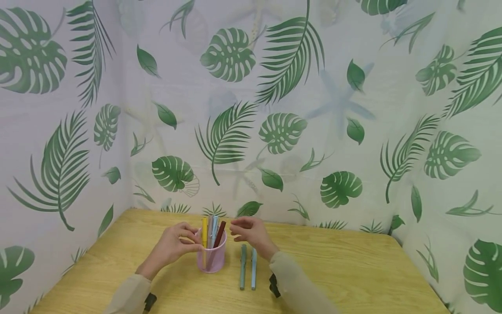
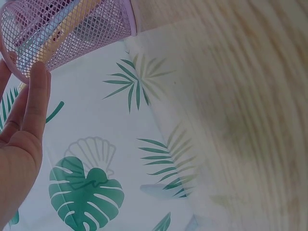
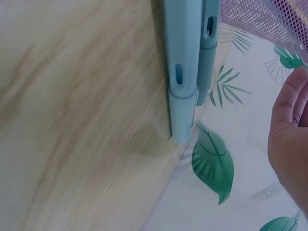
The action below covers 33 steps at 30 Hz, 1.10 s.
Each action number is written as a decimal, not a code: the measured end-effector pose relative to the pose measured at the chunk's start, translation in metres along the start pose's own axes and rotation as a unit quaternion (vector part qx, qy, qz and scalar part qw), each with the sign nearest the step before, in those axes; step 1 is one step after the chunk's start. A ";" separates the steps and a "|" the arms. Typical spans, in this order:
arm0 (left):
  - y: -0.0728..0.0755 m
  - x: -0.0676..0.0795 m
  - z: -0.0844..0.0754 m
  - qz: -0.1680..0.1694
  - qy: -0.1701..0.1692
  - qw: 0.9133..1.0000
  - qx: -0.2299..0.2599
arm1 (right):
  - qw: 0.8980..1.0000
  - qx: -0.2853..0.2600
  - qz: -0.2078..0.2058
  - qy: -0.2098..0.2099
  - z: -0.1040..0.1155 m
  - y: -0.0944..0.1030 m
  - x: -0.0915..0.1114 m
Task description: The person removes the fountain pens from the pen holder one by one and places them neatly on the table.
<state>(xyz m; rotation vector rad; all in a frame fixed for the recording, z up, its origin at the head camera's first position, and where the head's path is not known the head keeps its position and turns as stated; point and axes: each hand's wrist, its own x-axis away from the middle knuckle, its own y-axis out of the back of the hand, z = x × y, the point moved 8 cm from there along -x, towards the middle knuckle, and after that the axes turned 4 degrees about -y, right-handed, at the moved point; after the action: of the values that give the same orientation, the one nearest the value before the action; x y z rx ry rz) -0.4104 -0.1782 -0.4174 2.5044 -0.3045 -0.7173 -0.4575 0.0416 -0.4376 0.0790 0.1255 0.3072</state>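
Note:
A pink mesh pen holder (image 1: 218,261) stands upright on the table, also seen at the top of the left wrist view. It holds a yellow pen (image 1: 205,231), a dark red pen (image 1: 220,233) leaning right, and light blue and greyish pens between them. My left hand (image 1: 177,242) holds the holder's left side at the rim, thumb in front. To the holder's right, my right hand (image 1: 251,231) hovers with loosely bent fingers and nothing in them. Below it, a green pen (image 1: 243,268) and a light blue pen (image 1: 253,270) lie side by side.
The light wood table (image 1: 345,270) reaches back to a pale curtain (image 1: 298,192) printed with green leaves, which encloses the back and both sides. Dark straps with small devices sit at both wrists.

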 end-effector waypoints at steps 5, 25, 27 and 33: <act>0.000 0.000 -0.001 -0.002 -0.001 1.000 0.002 | 1.000 0.012 -0.004 0.019 0.006 -0.010 0.002; -0.001 0.000 -0.001 0.001 0.005 1.000 0.019 | 0.998 0.039 -0.031 0.044 0.044 -0.031 0.020; -0.001 0.000 -0.001 0.001 0.005 1.000 0.020 | 0.998 0.041 -0.031 0.047 0.045 -0.032 0.020; -0.001 0.000 -0.001 -0.001 0.004 1.000 0.021 | 0.997 0.051 -0.031 0.046 0.046 -0.033 0.020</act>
<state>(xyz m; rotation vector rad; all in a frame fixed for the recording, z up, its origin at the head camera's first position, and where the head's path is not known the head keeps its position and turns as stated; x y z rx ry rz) -0.4102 -0.1770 -0.4170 2.5477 -0.3169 -0.7094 -0.4228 0.0141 -0.3975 0.1618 0.2342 0.2414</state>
